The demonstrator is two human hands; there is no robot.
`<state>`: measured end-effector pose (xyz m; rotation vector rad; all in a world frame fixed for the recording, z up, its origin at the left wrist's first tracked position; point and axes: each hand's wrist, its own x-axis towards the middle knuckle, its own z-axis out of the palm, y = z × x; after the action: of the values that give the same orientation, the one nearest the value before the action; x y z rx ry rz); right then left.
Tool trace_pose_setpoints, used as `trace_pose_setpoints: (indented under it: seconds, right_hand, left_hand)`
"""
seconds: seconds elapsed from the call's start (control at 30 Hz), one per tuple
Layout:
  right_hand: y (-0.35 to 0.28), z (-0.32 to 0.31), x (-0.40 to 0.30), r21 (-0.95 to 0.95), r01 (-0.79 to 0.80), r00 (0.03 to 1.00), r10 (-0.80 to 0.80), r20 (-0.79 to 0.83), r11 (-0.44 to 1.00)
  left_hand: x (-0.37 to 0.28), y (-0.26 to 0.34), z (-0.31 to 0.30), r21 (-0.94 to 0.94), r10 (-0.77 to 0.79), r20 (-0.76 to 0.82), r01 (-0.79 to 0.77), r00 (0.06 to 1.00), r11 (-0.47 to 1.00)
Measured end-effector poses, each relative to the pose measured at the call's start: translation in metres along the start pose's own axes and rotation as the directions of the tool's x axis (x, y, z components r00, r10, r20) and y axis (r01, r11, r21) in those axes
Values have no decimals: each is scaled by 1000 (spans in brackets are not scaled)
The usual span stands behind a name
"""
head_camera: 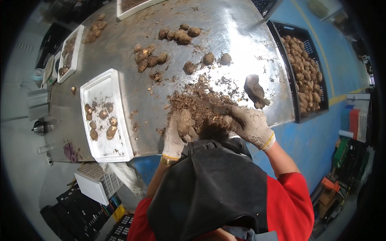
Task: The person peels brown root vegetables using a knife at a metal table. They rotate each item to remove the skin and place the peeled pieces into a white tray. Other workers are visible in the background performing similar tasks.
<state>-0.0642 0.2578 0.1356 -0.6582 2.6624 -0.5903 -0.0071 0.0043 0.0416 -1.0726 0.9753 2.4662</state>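
Note:
My left hand [175, 135], in a knitted work glove, holds a brown taro-like tuber [184, 123] near the table's front edge. My right hand [250, 124], gloved too, grips a knife with a dirty blade [205, 104] that points left over a heap of brown peelings [193, 95]. Its handle is mostly hidden by my fingers. Beyond the heap, single tubers [208, 58] and two clusters of tubers [181, 36] lie on the metal table [132, 33]. To the left, a white foam tray [126, 132] contains several partly trimmed tubers [111, 132].
A dirty dark glove [254, 91] lies right of the peelings. Past the table's right edge stands a black plastic crate [297, 102] full of tubers. More white trays [79, 49] are at the far left and top. A purple cloth [70, 152] rests at the left front corner.

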Motion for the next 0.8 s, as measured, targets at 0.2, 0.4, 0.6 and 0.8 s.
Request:
trace_pose_setpoints:
  seconds: [0.2, 0.4, 0.6, 0.8]
  right_hand:
    - [-17, -12, -9, -55, 114, 990, -109, 90, 992]
    - [-15, -4, -10, -186, 167, 984, -152, 89, 968]
    - [-22, -13, -4, -288, 149, 962, -72, 262, 946]
    - [-20, -12, 3, -295, 116, 964, -35, 264, 949]
  left_hand:
    - [2, 6, -1, -95, -33, -119, 22, 992, 995]
    - [5, 6, 0, 41, 50, -141, -45, 989, 998]
    - [6, 4, -5, 284, 223, -82, -192, 971, 940]
    - [28, -12, -34, 303, 324, -48, -295, 945, 906]
